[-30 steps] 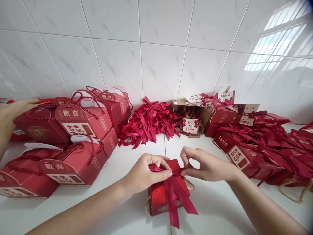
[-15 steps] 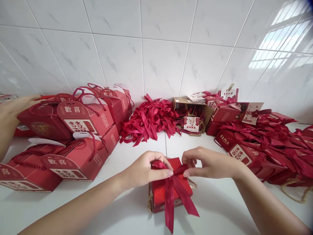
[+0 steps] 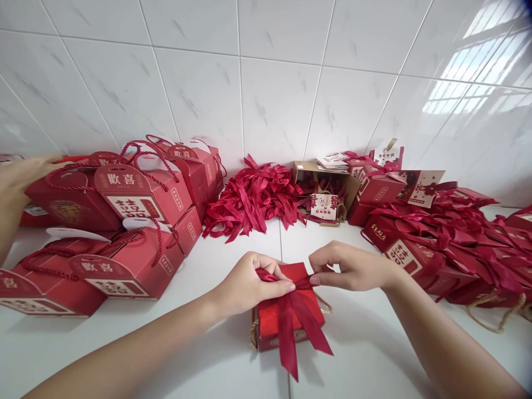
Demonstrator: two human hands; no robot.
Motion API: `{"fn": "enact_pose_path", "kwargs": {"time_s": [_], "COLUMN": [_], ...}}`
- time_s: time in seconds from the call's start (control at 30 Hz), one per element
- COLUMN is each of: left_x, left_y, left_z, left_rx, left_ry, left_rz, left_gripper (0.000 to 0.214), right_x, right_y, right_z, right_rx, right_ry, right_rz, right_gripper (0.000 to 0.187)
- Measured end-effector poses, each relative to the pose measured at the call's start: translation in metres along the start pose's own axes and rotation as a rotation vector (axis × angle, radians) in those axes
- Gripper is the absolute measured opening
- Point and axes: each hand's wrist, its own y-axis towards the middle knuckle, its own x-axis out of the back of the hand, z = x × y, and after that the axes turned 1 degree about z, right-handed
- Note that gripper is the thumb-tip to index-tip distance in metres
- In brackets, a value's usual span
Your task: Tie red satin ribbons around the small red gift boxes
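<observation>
A small red gift box (image 3: 270, 321) with rope handles lies on the white tiled surface in front of me. A dark red ribbon (image 3: 297, 318) is being knotted on its top, two tails hanging toward me. My left hand (image 3: 245, 285) pinches the left loop of the ribbon. My right hand (image 3: 353, 269) pinches the ribbon on the right side of the knot. Both hands are closed on the ribbon, a few centimetres apart.
Large red handled gift boxes (image 3: 137, 199) are stacked at the left, where another person's hand (image 3: 19, 177) rests on one. A heap of loose red ribbons (image 3: 253, 199) and an open cardboard box (image 3: 324, 185) sit by the wall. Several ribboned boxes (image 3: 440, 244) pile at the right.
My hands have shifted the ribbon loops slightly and drawn closer to the knot. The view has tipped a little, so everything sits higher in the picture.
</observation>
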Motion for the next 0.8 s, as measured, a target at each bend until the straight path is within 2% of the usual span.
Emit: {"fn": "enact_pose_path", "kwargs": {"time_s": [0.2,0.43,0.63,0.8], "left_x": [0.0017,0.0061,0.0045,0.0024], "left_y": [0.0011,-0.0008,0.0,-0.0022], "left_z": [0.0048,-0.0019,-0.0027,-0.0041], "left_rx": [-0.009,0.052,0.062,0.048], "left_ry": [0.051,0.096,-0.037,0.015], "left_rz": [-0.002,0.027,0.033,0.032], "left_gripper": [0.024,0.028,0.025,0.024], "right_x": [0.005,0.0061,0.0014,-0.0013], "right_y": [-0.001,-0.002,-0.0021,-0.0012], "right_z": [-0.0069,-0.0037,-0.0035,-0.0064], "right_rx": [0.005,-0.031,-0.061,-0.079], "right_ry": [0.04,-0.021,-0.008,0.004], "right_rz": [0.036,-0.046,0.022,0.072], "right_gripper": [0.027,0.025,0.026,0.029]}}
